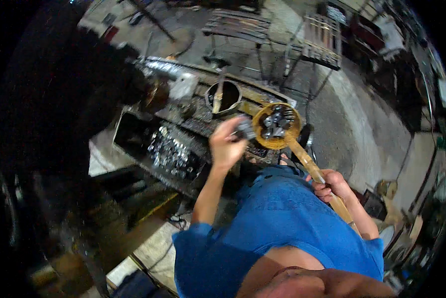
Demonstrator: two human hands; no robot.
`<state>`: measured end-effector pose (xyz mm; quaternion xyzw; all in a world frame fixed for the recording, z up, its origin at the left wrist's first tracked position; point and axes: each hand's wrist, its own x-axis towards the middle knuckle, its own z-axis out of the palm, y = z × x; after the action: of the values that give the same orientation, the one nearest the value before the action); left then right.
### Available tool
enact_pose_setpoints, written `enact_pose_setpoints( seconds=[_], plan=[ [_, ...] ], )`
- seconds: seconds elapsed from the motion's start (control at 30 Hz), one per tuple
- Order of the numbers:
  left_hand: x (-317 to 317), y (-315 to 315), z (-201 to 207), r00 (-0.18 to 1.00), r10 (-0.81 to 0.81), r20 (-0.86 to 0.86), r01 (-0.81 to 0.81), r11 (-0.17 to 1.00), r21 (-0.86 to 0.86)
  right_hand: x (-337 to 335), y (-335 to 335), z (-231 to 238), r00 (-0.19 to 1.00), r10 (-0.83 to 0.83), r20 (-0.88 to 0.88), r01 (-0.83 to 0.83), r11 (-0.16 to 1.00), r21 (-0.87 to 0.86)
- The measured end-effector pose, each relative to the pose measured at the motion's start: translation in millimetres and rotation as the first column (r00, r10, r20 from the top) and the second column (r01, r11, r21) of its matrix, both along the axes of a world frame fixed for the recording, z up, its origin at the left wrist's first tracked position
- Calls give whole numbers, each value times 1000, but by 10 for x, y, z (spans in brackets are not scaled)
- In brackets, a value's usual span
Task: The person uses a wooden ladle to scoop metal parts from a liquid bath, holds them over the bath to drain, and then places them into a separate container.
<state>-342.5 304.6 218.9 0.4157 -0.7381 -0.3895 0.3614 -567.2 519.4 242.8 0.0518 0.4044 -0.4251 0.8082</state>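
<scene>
Head camera view, looking down past a blue shirt: the left hand (226,149) is closed, thumb and fingers pinched around a dark grey metal part (245,129); motion blur hides whether it is one piece or several. Right of that pinch and nearly touching it is a round yellow container (270,143), holding a loose heap of dark and shiny metal pieces (278,119).

Beyond it, to the lower right, the right hand (328,185) is wrapped fully around a flat wooden bar (306,160). The bar's upper end meets the container's near rim; whether it is fixed there, I cannot tell.

Good handling here would probably mean gripping the bar firmly so the container does not tip or swing, carrying the metal part low over the rim, and loosening the fingers gently so nothing bounces out.

Just above the left hand stands a dark-mouthed pot (240,96) with a pale stick (218,97) leaning in it. Left of that hand, a long dark tray (142,168) holds many glinting metal bits (167,151).
</scene>
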Motion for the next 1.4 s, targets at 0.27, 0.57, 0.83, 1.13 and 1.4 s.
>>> enact_pose_setpoints(
  seconds=[0.27,0.57,0.83,1.13,1.4],
  plan=[
    [-263,-100,-25,954,-266,135,289,937,-196,17,-39,73,1000,20,-21,-20,1000,1],
    [2886,-1905,-1208,425,702,571,-680,664,-311,33,-46,24,996,39,-77,-37,999,20],
    [3677,-2554,-1608,165,171,971,-518,853,-62,178,-145,186,992,-47,-113,64,986,154],
    [4259,-3100,-2142,503,-41,863,-427,856,290,306,-147,194,981,-107,-160,142,965,222],
    [3295,-2609,-1510,237,20,971,-473,876,97,310,-255,168,980,-74,-186,113,971,208]
  ],
)
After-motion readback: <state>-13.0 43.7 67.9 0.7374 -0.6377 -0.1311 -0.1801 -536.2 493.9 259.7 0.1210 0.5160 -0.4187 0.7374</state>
